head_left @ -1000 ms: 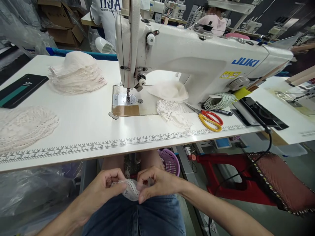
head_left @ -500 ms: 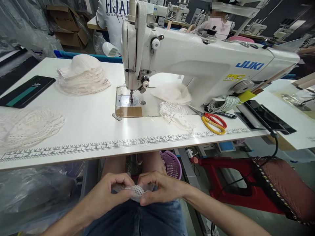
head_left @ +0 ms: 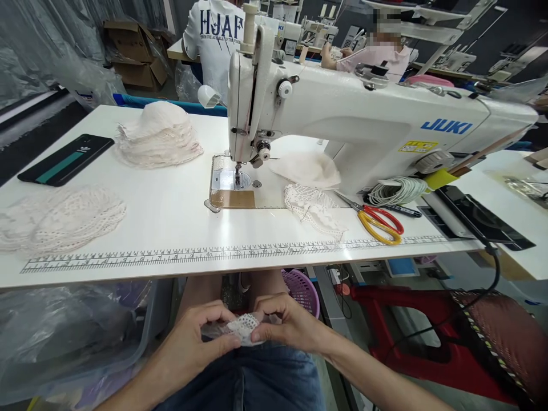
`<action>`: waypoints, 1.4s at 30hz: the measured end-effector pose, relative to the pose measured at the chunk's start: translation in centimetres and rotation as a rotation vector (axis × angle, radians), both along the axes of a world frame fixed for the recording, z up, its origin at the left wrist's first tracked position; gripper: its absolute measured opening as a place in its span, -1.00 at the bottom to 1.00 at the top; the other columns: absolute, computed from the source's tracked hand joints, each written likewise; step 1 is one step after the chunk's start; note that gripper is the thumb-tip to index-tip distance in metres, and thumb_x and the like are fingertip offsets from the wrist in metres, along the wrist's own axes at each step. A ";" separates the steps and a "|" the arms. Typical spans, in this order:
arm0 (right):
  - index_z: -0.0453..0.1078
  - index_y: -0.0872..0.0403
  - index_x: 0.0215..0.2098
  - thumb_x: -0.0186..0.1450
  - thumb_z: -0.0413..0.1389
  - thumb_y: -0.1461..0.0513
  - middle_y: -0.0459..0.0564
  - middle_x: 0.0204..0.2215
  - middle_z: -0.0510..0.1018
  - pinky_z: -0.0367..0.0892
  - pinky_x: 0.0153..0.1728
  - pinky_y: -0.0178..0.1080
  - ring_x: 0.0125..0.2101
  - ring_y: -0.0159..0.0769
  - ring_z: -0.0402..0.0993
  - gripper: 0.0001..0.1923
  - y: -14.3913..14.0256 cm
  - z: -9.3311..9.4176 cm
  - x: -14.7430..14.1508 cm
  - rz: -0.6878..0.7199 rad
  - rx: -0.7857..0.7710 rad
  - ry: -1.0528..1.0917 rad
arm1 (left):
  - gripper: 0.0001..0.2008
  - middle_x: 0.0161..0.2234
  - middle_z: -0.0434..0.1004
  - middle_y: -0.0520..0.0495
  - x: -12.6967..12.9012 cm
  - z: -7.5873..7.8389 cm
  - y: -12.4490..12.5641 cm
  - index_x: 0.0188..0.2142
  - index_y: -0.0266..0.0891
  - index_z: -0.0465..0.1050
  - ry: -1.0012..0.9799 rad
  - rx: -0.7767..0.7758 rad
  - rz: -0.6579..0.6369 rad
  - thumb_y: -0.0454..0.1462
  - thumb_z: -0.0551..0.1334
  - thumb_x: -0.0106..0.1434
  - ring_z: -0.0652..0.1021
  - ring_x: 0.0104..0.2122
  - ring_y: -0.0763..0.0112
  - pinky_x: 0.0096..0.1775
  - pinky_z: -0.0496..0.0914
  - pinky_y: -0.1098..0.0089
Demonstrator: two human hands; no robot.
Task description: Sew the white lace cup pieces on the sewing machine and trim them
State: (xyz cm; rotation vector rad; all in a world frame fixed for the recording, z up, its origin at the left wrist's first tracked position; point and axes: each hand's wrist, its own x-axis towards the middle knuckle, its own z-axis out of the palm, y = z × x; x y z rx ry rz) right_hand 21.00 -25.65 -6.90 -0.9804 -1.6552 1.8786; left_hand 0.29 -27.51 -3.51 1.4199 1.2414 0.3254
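— Two hands, both low over my lap, below the near edge of the desk [head_left: 171,228]. How do they sit?

— My left hand [head_left: 194,342] and right hand [head_left: 289,328] face each other, wrists angled inward, knuckles up. Each grip is closed on the lace piece [head_left: 242,330]: thumb and fingertips pinch it from either side, so it is stretched between the two.

— Where is that piece against the desk?

— Under it and nearer to me than its front edge with the printed ruler [head_left: 214,254]. Above the grip I have open air up to that edge; the denim of my legs lies right beneath.

— What crowds the sides?

— Left of the grip, a plastic bag [head_left: 64,337] in a bin. Behind it, a purple basket [head_left: 302,288]. Right of it, well apart, a red stool [head_left: 406,308].

— And on top?

— Beyond the grip, the sewing machine [head_left: 363,114], lace stacks [head_left: 158,137] and scissors [head_left: 379,220], all untouched.
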 end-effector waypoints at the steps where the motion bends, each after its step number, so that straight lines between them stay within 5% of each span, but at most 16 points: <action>1: 0.43 0.17 -0.50 0.09 0.26 0.05 -0.10 -0.52 0.38 0.15 -0.46 -0.38 -0.46 -0.41 0.29 -0.68 0.0 -0.1 0.0 -0.009 0.005 0.000 | -0.86 -0.43 0.46 0.03 0.0 0.0 -0.1 -0.42 -0.19 0.51 0.001 0.015 0.009 -0.19 0.23 0.14 0.42 -0.40 0.37 -0.31 0.22 0.46; 17: 0.42 0.18 -0.48 0.09 0.26 0.04 -0.10 -0.51 0.37 0.12 -0.48 -0.39 -0.49 -0.44 0.24 -0.66 -0.1 -0.2 -0.3 0.015 -0.006 -0.025 | -0.73 -0.50 0.32 0.02 0.0 -0.1 -0.5 -0.48 -0.18 0.55 -0.009 0.091 0.124 -0.10 0.19 0.17 0.36 -0.46 0.39 -0.38 0.20 0.46; 32: 0.35 0.17 -0.46 0.18 0.17 0.03 -0.17 -0.58 0.28 0.04 -0.55 -0.43 -0.55 -0.51 0.12 -0.66 0.6 1.3 -1.4 0.075 0.043 -0.036 | -0.75 -0.45 0.45 0.00 -0.4 0.0 -0.7 -0.43 -0.19 0.54 -0.038 0.031 0.123 -0.10 0.19 0.15 0.41 -0.39 0.34 -0.35 0.24 0.46; 37: 0.34 0.17 -0.45 0.20 0.15 0.04 -0.15 -0.58 0.31 0.09 -0.56 -0.44 -0.56 -0.50 0.16 -0.67 1.3 4.4 -2.3 0.088 0.047 0.017 | -0.73 -0.47 0.42 0.00 -2.0 4.1 0.6 -0.47 -0.11 0.53 0.098 0.208 -0.016 -0.10 0.13 0.22 0.42 -0.42 0.33 -0.38 0.23 0.45; 42: 0.23 0.13 -0.55 0.29 0.02 0.17 -0.20 -0.68 0.26 0.03 -0.62 -0.45 -0.64 -0.53 0.13 -0.72 6.1 7.5 -4.0 -0.003 0.419 -0.206 | -0.78 -0.52 0.42 0.02 -3.2 9.5 9.1 -0.51 -0.14 0.51 0.211 0.507 -0.183 -0.16 0.17 0.18 0.42 -0.49 0.37 -0.45 0.21 0.47</action>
